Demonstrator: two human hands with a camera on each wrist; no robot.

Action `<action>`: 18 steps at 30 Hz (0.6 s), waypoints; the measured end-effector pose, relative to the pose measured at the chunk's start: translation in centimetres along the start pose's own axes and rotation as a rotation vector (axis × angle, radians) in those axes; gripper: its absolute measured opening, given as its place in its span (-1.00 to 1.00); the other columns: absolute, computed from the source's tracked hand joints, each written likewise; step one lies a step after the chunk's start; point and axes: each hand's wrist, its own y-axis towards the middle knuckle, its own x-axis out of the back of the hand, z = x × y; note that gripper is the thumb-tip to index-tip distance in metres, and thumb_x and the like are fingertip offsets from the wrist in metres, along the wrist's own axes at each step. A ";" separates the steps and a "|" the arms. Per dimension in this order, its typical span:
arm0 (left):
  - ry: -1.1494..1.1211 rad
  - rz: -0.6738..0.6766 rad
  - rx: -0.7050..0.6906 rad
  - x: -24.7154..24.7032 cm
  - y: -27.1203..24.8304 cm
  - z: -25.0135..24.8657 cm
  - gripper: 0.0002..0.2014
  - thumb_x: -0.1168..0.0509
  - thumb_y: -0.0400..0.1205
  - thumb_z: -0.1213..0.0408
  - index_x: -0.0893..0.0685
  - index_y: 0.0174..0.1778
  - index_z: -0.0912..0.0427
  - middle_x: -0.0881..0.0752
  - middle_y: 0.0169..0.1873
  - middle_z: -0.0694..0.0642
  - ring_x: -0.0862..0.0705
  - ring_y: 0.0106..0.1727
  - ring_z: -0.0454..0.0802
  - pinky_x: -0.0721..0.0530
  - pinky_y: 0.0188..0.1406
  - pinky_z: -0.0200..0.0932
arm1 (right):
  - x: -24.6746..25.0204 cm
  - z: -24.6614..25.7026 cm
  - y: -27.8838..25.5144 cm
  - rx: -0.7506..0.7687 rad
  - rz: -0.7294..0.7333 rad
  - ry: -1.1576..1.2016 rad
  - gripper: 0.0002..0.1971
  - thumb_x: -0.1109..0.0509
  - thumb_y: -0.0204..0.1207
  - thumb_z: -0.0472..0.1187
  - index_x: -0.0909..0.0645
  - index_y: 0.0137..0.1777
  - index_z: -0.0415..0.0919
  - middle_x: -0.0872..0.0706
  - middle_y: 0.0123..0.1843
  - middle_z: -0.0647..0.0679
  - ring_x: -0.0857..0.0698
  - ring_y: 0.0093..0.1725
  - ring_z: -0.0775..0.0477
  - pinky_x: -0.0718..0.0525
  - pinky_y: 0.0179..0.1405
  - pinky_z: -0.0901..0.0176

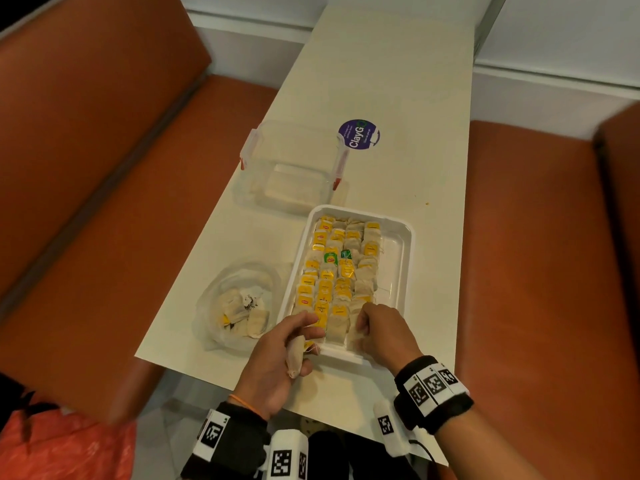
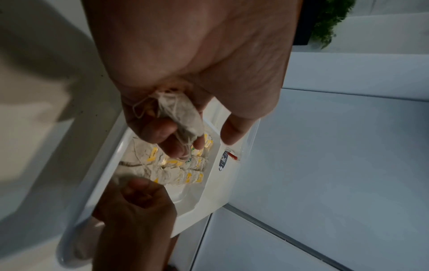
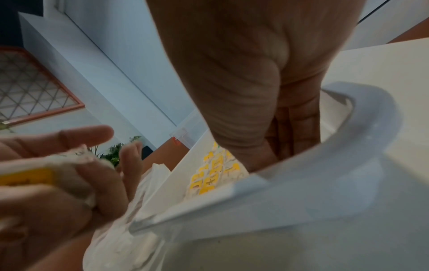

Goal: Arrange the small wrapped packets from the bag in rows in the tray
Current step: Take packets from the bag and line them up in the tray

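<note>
While most of the tray (image 1: 403, 237) is filled in rows, our left hand (image 1: 277, 368) grips a spare packet (image 1: 295, 356) and our right hand (image 1: 384, 336), fingers curled, settles one at the near end; several wait in the bag (image 1: 239, 306)

- I'm seeing beige packets (image 1: 337, 271) showing yellow tags, two green, in my white tray (image 1: 403, 251).
- Orange benches (image 1: 530, 237) are flanking the cream table (image 1: 381, 81).
</note>
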 end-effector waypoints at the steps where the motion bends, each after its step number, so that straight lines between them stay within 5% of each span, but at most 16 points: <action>1: -0.035 0.024 0.011 -0.2 -0.1 -0.1 -0.53 -0.44 0.56 0.09 -0.77 0.30 0.33 -0.78 -0.05 0.27 -0.66 -0.27 0.04 -0.39 -0.54 -0.17 | -0.1 0.0 0.0 0.007 -0.004 0.001 -0.71 -0.36 0.39 -0.45 -0.56 -0.13 0.02 -0.70 -0.05 -0.01 -0.68 -0.04 -0.11 -0.50 -0.23 0.17; 4: -0.130 0.089 0.053 -0.5 -0.4 -0.7 -0.55 -0.34 0.57 0.16 -0.73 0.31 0.35 -0.76 -0.07 0.28 -0.67 -0.26 0.09 -0.40 -0.57 -0.15 | 0.1 0.1 -0.2 0.015 -0.012 0.010 -0.71 -0.44 0.40 -0.41 -0.58 -0.12 0.05 -0.66 -0.04 0.02 -0.65 -0.06 -0.07 -0.38 -0.28 0.22; 9: -0.216 0.135 0.088 -0.9 -0.6 -1.4 -0.60 -0.26 0.68 0.10 -0.71 0.29 0.32 -0.76 -0.03 0.30 -0.70 -0.22 0.13 -0.50 -0.50 -0.10 | 3.5 2.0 -2.8 0.155 -0.092 0.253 -0.69 -0.72 0.35 -0.18 -0.71 0.00 0.08 -0.67 -0.11 0.15 -0.64 -0.17 0.09 -0.47 -0.29 0.37; 14: -0.247 0.178 0.137 -1.2 -0.6 -1.4 -0.41 -0.27 0.73 -0.14 -0.74 0.42 0.31 -0.72 0.13 0.31 -0.73 -0.03 0.18 -0.65 -0.14 0.01 | 6.8 4.9 -6.9 0.527 -0.081 0.233 -0.45 -0.72 0.33 0.10 -0.64 0.32 0.31 -0.57 0.24 0.27 -0.58 0.18 0.22 -0.56 0.06 0.44; 18: -0.255 0.250 0.186 -2.2 -1.0 -1.1 -0.34 -0.20 0.76 -0.26 -0.76 0.44 0.27 -0.77 0.14 0.28 -0.77 0.03 0.15 -0.69 -0.01 0.02 | 6.1 5.9 -6.9 0.607 -0.034 0.055 -0.60 -0.63 0.46 0.02 -0.71 0.29 0.29 -0.59 0.29 0.20 -0.49 0.25 0.09 -0.58 0.21 0.19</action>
